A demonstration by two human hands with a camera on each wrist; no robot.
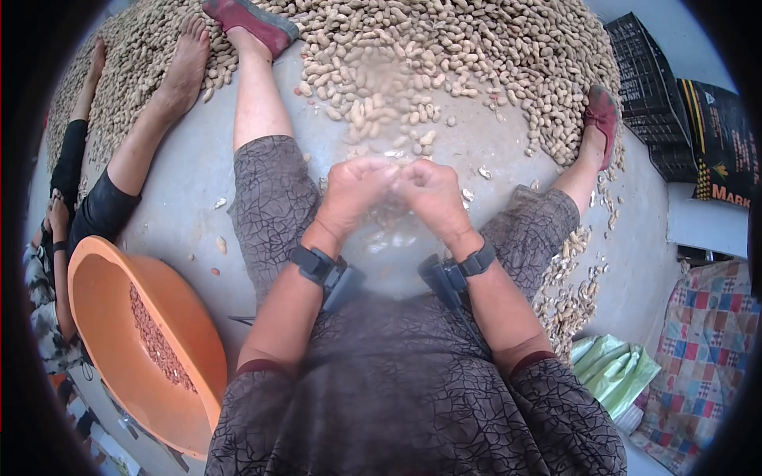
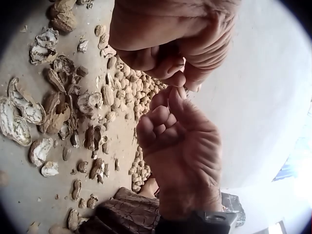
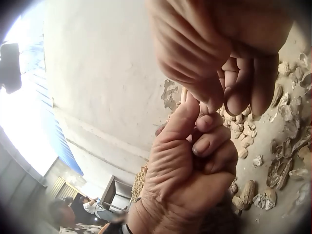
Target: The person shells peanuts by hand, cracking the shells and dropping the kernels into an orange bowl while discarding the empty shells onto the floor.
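My left hand and right hand meet over the floor between my spread legs, thumbs and fingertips pinching together. What they pinch is small and almost wholly covered by the fingers; it looks like a peanut. In the left wrist view the left hand is above and the right hand below, tips touching. From the right wrist, the right hand leans over the curled left hand. Cracked, hollow peanut shells lie on the floor beneath.
A large heap of unshelled peanuts spreads ahead. An orange basin at left holds reddish shelled kernels; another person's bare foot is beyond. Shells lie right, near a green sack and black crate.
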